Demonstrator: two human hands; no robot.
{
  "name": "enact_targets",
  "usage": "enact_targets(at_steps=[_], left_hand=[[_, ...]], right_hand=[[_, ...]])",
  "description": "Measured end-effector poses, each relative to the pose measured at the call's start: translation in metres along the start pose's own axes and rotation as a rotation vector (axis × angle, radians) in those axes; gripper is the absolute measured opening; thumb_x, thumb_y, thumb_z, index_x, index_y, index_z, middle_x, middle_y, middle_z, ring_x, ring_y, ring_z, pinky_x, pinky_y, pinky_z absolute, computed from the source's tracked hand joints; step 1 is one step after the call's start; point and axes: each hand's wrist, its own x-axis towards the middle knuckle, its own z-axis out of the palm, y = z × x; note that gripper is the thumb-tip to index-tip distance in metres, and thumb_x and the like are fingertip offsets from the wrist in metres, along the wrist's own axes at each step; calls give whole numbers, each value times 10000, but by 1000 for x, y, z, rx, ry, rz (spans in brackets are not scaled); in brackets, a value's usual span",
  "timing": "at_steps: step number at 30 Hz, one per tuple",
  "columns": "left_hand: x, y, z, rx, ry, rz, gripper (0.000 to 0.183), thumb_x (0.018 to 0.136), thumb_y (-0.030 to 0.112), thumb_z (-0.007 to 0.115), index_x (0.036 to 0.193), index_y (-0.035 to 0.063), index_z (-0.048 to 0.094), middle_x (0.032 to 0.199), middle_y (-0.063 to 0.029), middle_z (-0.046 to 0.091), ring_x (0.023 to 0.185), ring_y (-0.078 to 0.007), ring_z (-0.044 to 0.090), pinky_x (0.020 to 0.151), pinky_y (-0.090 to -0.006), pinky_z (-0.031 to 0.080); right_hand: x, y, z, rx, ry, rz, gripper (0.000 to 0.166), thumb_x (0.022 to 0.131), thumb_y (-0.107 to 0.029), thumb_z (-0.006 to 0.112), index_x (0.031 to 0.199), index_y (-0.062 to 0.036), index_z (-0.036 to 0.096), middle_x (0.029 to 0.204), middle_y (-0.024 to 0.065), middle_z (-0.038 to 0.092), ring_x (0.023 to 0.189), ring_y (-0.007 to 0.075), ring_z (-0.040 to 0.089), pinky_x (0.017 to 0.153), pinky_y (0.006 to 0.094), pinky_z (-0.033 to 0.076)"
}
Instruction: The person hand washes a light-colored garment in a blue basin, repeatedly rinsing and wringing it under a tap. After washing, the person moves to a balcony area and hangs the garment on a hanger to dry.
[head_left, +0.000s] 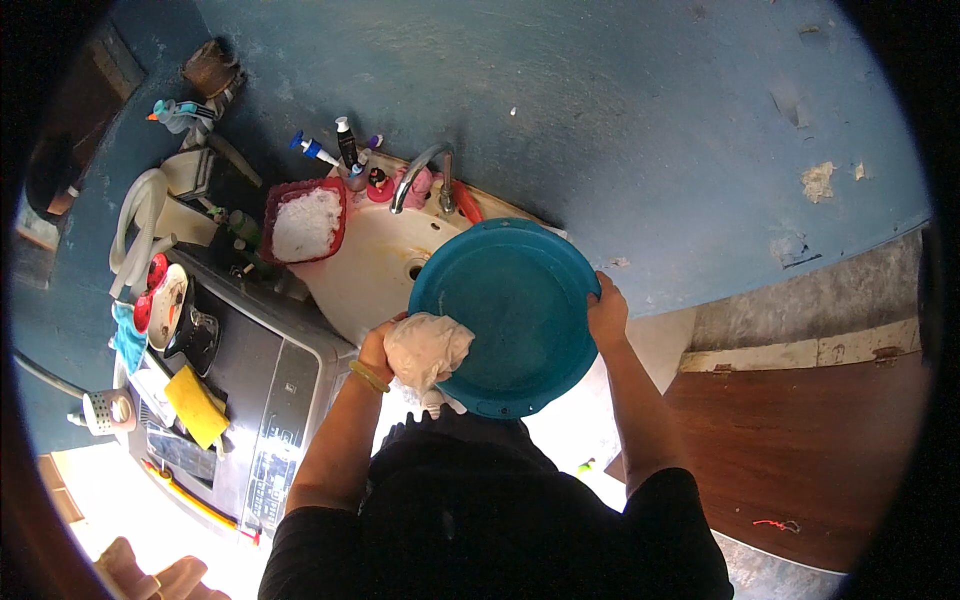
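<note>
A round teal plastic basin spans the space in front of me, over the right part of a white sink. My right hand grips the basin's right rim. At its left rim, my left hand holds a bunched pale cloth that overlaps the basin's edge. Whether those fingers also clasp the rim is hidden by the cloth. Shallow, clear-looking water seems to lie in the basin, though I cannot tell for sure. A chrome faucet curves over the sink behind the basin.
On the sink's left corner sits a red basket with white contents. Bottles, among them a black pump bottle, line the back ledge. A washing machine on my left carries a yellow sponge cloth. A brown wooden door is at the right.
</note>
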Motion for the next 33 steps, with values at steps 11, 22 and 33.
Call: enact_targets(at_steps=[11,22,33], left_hand=[[7,6,-20,34,58,30,412,779,210,492,1126,-9,532,1092,-153,591,1002,-294,567,918,-382,434],[5,11,-20,71,126,60,428,808,233,457,1137,-32,528,1112,-167,585,1020,-296,563,928,-384,427],[4,15,-15,75,227,28,398,797,214,452,1096,-28,557,1084,-170,597,995,-304,565,915,-374,425]], right_hand=[[22,-28,-5,-3,-13,-152,413,756,-50,576,1164,-80,520,906,231,597,821,397,589,722,455,479],[34,-49,-9,-74,-84,-149,419,751,-76,598,1163,-57,521,933,219,598,840,383,588,738,452,477],[40,-58,-9,-82,-107,-161,420,750,-80,595,1163,-49,526,933,229,602,839,380,597,737,445,484]])
